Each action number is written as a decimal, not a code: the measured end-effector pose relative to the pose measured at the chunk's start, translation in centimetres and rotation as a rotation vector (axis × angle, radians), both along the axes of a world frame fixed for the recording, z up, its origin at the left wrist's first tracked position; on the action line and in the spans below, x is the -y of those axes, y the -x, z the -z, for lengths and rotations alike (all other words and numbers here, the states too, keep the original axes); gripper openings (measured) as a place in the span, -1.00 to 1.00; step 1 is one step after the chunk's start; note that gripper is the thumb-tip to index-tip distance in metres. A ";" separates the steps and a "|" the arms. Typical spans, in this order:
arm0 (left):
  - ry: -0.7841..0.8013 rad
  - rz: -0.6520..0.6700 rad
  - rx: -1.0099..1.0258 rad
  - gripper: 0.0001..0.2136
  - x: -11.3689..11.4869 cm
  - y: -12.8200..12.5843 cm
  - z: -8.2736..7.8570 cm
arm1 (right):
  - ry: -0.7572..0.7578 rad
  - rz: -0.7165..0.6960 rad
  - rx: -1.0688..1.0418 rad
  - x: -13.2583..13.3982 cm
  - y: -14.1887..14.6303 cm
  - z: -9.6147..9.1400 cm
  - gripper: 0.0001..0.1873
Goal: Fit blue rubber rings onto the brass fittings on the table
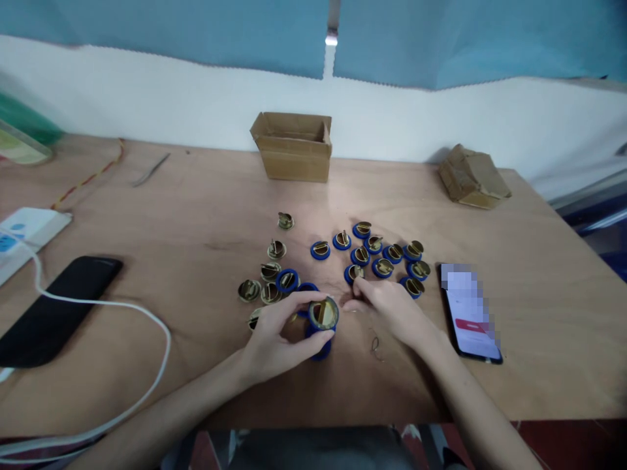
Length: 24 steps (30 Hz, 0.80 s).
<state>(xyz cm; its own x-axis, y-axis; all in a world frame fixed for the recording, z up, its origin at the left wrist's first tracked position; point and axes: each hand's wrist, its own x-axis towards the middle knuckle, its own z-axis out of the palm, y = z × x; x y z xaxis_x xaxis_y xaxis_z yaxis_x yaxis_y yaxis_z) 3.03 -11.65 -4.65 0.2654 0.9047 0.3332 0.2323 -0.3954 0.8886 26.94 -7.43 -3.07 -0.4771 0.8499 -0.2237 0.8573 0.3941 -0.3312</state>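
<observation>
My left hand [277,333] is closed around a round brass-coloured piece [323,314], its rim pinched between thumb and fingers. Blue rings [321,352] show just below and behind that piece, partly covered by the hand. My right hand [385,303] has its thumb held apart from its bent fingers. Its fingertips are at a brass piece in a blue ring [353,274]; whether they touch it is unclear. To the left lie several brass pieces without rings [249,290], each with a raised clip-like part. Several blue-ringed brass pieces [383,266] are grouped at the right.
An open cardboard box [296,156] stands at the back, with a crumpled cardboard box [474,176] to its right. A lit phone [470,313] lies at the right. On the left are a black case [59,310], a white cable [164,326] and a white power strip [34,228].
</observation>
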 end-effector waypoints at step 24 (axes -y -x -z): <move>0.010 -0.040 -0.030 -0.65 -0.4 0.4 0.0 | 0.187 -0.091 -0.297 0.2 -0.4 0.2 -0.75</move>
<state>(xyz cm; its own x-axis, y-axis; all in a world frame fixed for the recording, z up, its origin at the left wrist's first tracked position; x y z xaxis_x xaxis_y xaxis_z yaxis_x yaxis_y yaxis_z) 2.65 -11.28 -4.66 0.2382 0.9180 0.3170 0.2744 -0.3767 0.8848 27.38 -7.68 -3.31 -0.6167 0.7581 -0.2120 0.6771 0.3734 -0.6341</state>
